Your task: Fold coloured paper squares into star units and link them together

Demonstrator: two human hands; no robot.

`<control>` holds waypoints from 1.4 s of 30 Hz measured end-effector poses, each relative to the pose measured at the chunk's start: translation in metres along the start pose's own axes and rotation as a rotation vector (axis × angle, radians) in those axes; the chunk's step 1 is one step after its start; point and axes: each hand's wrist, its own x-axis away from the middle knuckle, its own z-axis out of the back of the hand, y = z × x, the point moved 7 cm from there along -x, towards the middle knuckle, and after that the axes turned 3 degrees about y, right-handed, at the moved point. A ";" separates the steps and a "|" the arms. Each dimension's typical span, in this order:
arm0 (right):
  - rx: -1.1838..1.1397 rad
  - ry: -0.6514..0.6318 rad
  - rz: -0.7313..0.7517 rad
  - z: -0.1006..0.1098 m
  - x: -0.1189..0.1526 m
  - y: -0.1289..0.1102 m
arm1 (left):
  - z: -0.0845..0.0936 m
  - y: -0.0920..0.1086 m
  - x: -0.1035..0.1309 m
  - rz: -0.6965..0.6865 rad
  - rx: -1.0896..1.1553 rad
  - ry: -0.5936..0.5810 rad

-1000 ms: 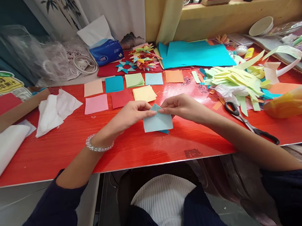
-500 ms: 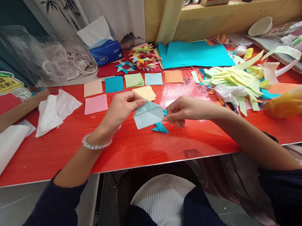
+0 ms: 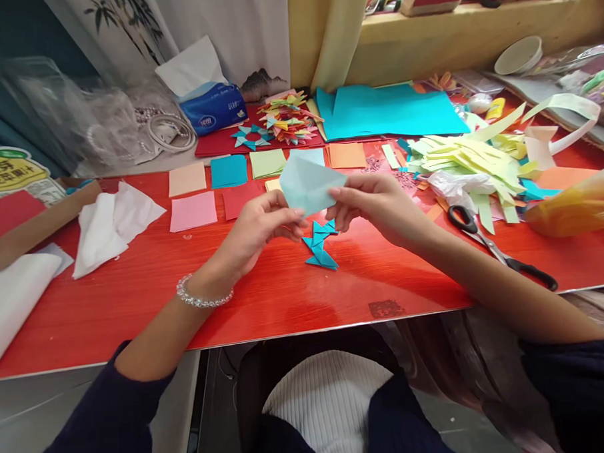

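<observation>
A pale blue sheet of folding paper point(image 3: 307, 184) is held up above the red table, its edges partly folded. My left hand point(image 3: 272, 221) pinches its lower left corner between thumb and fingers. On the other side, my right hand point(image 3: 363, 200) grips the right edge the same way. Just below the paper lie folded blue paper pieces point(image 3: 322, 251), pointed and partly joined, touched by neither hand. Behind the hands sit small stacks of square paper, among them a teal stack point(image 3: 228, 171), a pink stack point(image 3: 193, 212) and an orange stack point(image 3: 347, 156).
Black-handled scissors point(image 3: 490, 245) lie beside my right forearm. Yellow-green paper strips point(image 3: 459, 159) pile up at the right. At the back are a tissue pack point(image 3: 211, 109), finished paper stars point(image 3: 287, 117) and large blue sheets point(image 3: 387, 110). Crumpled tissue point(image 3: 114, 221) rests at the left.
The pale blue paper has been raised and turned. My left hand has shifted from its top edge to its lower left corner; my right hand has moved up. The scissors show more fully.
</observation>
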 end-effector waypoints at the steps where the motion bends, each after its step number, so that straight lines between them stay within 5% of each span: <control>1: -0.035 0.052 0.023 0.003 0.000 -0.001 | -0.005 -0.003 0.001 0.038 -0.014 -0.052; 7: -0.046 -0.011 -0.016 -0.010 0.003 0.010 | -0.021 -0.011 0.005 0.047 -0.007 -0.164; 13: -0.107 0.031 -0.117 -0.010 0.002 0.020 | -0.004 0.004 0.004 -0.148 -0.082 0.103; 24: -0.166 -0.077 -0.275 -0.019 0.003 0.030 | 0.005 0.014 0.014 -0.320 -0.343 0.261; 28: -0.178 -0.054 -0.260 -0.018 0.002 0.029 | 0.004 0.019 0.018 -0.446 -0.601 0.311; 32: -0.154 -0.082 -0.284 -0.021 0.002 0.032 | -0.008 0.022 0.017 -0.531 -0.795 0.209; 37: -0.125 -0.122 -0.286 -0.018 0.000 0.032 | -0.008 0.015 0.008 -0.358 -0.628 0.032; 42: -0.117 -0.142 -0.276 -0.013 -0.001 0.031 | -0.002 0.011 0.002 -0.297 -0.452 -0.001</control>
